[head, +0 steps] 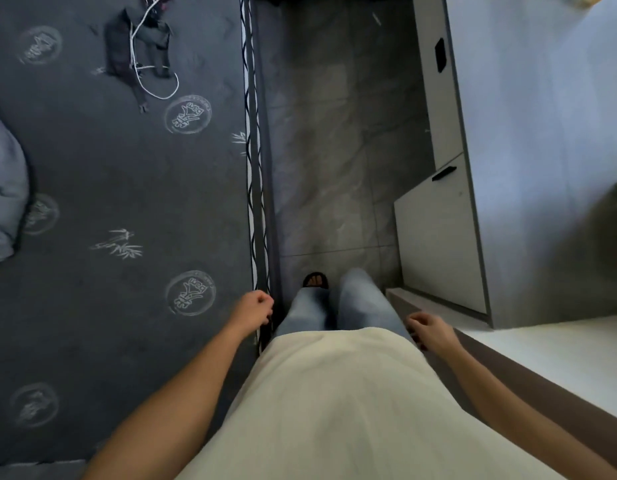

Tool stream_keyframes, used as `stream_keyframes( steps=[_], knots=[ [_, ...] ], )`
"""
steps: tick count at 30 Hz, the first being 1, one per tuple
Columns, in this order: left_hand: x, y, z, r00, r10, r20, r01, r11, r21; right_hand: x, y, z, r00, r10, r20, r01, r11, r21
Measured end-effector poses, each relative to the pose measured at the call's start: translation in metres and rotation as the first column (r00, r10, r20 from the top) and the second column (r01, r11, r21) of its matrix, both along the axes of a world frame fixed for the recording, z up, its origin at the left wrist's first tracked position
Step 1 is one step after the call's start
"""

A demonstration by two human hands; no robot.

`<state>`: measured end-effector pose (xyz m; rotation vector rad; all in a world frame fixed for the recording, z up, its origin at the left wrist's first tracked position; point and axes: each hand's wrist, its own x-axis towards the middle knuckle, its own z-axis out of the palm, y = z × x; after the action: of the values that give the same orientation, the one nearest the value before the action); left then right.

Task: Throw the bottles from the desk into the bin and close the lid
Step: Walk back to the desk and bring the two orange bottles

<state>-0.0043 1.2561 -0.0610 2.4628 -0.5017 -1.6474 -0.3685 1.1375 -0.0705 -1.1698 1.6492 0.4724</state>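
No bottle and no bin show in the head view. I look straight down at my legs on a grey tiled floor. My left hand hangs at my side by the edge of a bed, fingers curled in loosely, holding nothing. My right hand hangs on the other side, fingers also curled with nothing in them. A white desk top with a dark edge lies to the right of my right hand; the part in view carries nothing.
A bed with a dark grey patterned mattress fills the left side. On it lie a dark pouch with a white cord and a grey pillow. A grey cabinet stands at the right of the narrow floor strip.
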Motion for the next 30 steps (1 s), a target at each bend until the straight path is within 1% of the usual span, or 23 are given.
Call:
stream_keyframes(
  steps=[3,6,10,14,17,19,22,26,30],
  knots=[
    [0.020,-0.076,0.002,0.999,-0.048,0.017,0.049,0.997,-0.065,-0.005,-0.014,0.001,0.998,0.019,-0.064,-0.017,0.999,0.034],
    [0.036,-0.146,0.002,0.997,-0.075,0.024,0.078,0.988,-0.136,-0.005,-0.040,-0.001,0.996,-0.016,-0.090,0.024,0.996,0.089],
    [0.052,-0.218,0.001,0.989,-0.135,0.062,0.143,0.976,-0.163,0.008,-0.099,-0.002,0.995,-0.031,-0.094,0.040,0.995,0.092],
    [0.067,-0.257,-0.001,0.979,-0.190,0.075,0.196,0.977,-0.080,0.039,-0.179,0.000,0.997,-0.050,-0.064,0.053,0.997,0.048],
    [0.082,-0.269,-0.001,0.960,-0.265,0.094,0.265,0.964,0.013,0.072,-0.249,0.000,0.994,-0.110,-0.017,0.110,0.994,-0.007],
    [0.096,-0.273,-0.001,0.944,-0.312,0.107,0.306,0.949,0.069,0.096,-0.295,0.001,0.996,-0.083,0.039,0.085,0.995,-0.049],
    [0.120,-0.286,0.000,0.939,-0.335,0.079,0.325,0.938,0.123,0.136,-0.362,0.005,0.992,-0.042,0.122,0.060,0.987,-0.150],
    [0.158,-0.314,0.000,0.938,-0.343,0.042,0.330,0.926,0.183,0.187,-0.433,0.008,0.973,-0.073,0.220,0.118,0.974,-0.196],
    [0.202,-0.371,-0.007,0.933,-0.357,0.043,0.342,0.917,0.207,0.222,-0.482,0.006,0.972,-0.070,0.225,0.122,0.966,-0.228]
  ],
)
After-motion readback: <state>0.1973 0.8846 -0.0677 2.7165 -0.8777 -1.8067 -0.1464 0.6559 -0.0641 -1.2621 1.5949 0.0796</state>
